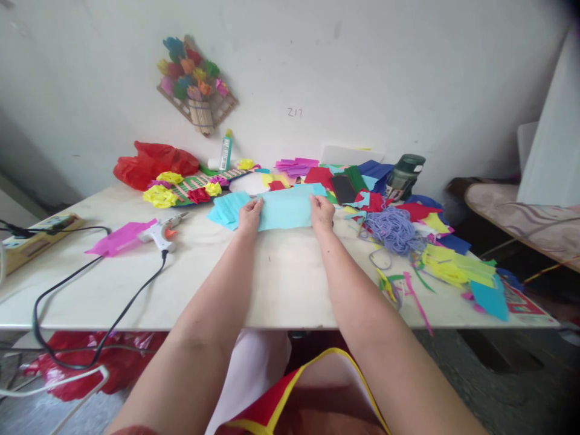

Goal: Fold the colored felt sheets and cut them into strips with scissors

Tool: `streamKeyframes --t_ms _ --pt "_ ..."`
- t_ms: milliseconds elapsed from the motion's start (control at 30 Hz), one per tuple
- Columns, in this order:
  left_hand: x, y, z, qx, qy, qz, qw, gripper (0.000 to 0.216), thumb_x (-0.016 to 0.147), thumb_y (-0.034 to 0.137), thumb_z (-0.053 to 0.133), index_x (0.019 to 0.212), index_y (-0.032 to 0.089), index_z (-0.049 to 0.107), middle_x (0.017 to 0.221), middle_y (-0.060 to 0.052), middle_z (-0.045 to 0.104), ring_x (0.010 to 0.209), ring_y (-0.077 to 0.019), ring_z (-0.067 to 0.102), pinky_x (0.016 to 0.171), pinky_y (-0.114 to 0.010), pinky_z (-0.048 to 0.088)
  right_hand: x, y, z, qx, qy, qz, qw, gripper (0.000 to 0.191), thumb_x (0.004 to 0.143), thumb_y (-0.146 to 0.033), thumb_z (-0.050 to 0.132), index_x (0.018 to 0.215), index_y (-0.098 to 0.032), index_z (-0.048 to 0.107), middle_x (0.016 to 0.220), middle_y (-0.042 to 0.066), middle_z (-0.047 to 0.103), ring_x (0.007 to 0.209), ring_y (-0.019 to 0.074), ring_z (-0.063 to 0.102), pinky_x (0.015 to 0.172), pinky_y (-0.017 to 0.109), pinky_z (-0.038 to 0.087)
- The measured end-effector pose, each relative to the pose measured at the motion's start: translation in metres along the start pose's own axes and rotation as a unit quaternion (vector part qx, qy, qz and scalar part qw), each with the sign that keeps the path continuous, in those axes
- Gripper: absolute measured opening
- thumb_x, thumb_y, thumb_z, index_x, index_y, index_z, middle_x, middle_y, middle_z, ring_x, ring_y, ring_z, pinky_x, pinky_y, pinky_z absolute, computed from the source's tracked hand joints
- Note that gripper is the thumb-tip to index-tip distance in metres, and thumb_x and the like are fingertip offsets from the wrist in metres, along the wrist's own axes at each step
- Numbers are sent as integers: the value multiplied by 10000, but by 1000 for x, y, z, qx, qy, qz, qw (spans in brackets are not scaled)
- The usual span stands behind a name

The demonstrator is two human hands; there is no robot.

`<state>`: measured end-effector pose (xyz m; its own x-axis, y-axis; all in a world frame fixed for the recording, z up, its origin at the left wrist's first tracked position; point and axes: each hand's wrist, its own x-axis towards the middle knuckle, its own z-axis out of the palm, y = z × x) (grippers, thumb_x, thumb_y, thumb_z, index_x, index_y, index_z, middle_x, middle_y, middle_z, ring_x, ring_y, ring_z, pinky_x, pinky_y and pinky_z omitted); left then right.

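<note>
A strip of light blue crepe paper (pixel 286 209) is stretched between my two hands above the table. My left hand (pixel 251 215) pinches its left end, and my right hand (pixel 322 212) pinches the right end. Just left of my left hand lies a stack of light blue paper pieces (pixel 228 210). Behind the strip, towards the wall, are more coloured papers, with purple strips (pixel 296 166) among them. A dark phone-like rectangle (pixel 343 189) rests on the papers beyond my right hand.
A glue gun (pixel 158 234) with a black cord lies on pink paper (pixel 122 237) at the left, near a power strip (pixel 40 238). A flower-decorated guitar shape (pixel 190 188) lies behind. Purple yarn (pixel 394 231), scissors (pixel 387 285) and a dark bottle (pixel 405 176) are at the right.
</note>
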<state>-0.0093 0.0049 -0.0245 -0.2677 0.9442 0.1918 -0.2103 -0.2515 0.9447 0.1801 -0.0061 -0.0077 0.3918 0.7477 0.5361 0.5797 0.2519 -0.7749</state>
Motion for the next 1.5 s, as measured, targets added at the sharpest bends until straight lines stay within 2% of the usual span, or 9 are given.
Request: streamKeyframes --t_ms 133,367,533,633,833,1033,1167,1300,1500 --pt "1 -1 -1 20 -14 -7 1000 341 701 505 644 647 182 550 431 62 418 404 -73 437 391 -178 339 0 1 -1 0 1 1 1000 308 822 -385 431 714 -173 626 614 11 535 640 156 477 659 255 377" --pt "-6 14 1 17 -80 -107 991 505 664 654 582 801 168 587 520 -22 570 421 -144 556 468 -255 449 2 3 -1 -2 8 8 1000 301 814 -391 435 661 -188 595 589 1 513 625 155 461 654 261 372" --pt "-8 13 0 114 -108 -53 986 380 575 495 725 711 163 600 495 10 542 375 -101 489 422 -222 384 2 5 2 14 20 8 1000 303 805 -398 442 637 -186 579 556 -17 471 591 139 416 631 251 356" --pt "-6 7 -1 139 -116 -39 983 266 556 367 734 626 158 586 417 28 494 365 -99 459 407 -216 362 2 7 3 26 35 3 999 294 796 -391 457 621 -182 568 535 -30 440 570 129 381 617 248 343" --pt "-2 0 -3 31 -141 -54 988 270 552 356 735 669 139 625 516 0 583 433 -102 503 435 -219 390 3 7 1 18 48 19 999 285 796 -377 465 623 -179 574 528 -37 416 569 123 369 608 235 340" --pt "1 -3 -7 -1 -128 -60 990 325 572 411 766 613 148 579 466 18 521 379 -72 436 369 -205 284 3 7 -1 12 50 40 998 278 803 -360 474 623 -176 580 519 -42 402 575 125 380 607 230 345" --pt "3 -6 -8 -9 -123 -61 990 292 601 380 764 609 160 572 442 21 490 417 -104 486 400 -219 330 3 7 -1 11 42 43 998 280 809 -358 473 627 -175 584 525 -40 413 573 124 389 609 229 354" --pt "5 -9 -8 -22 -133 -55 989 288 608 359 759 576 157 556 434 28 481 383 -80 443 387 -211 321 4 9 -1 11 31 46 998 273 810 -367 468 661 -176 595 546 -34 446 584 128 419 626 232 375" --pt "1 -6 -3 -80 -164 -91 979 223 606 288 754 644 133 597 530 -10 592 465 -108 542 494 -233 456 7 17 4 35 19 87 995 217 790 -363 489 766 -172 590 658 3 549 676 154 516 725 273 422"
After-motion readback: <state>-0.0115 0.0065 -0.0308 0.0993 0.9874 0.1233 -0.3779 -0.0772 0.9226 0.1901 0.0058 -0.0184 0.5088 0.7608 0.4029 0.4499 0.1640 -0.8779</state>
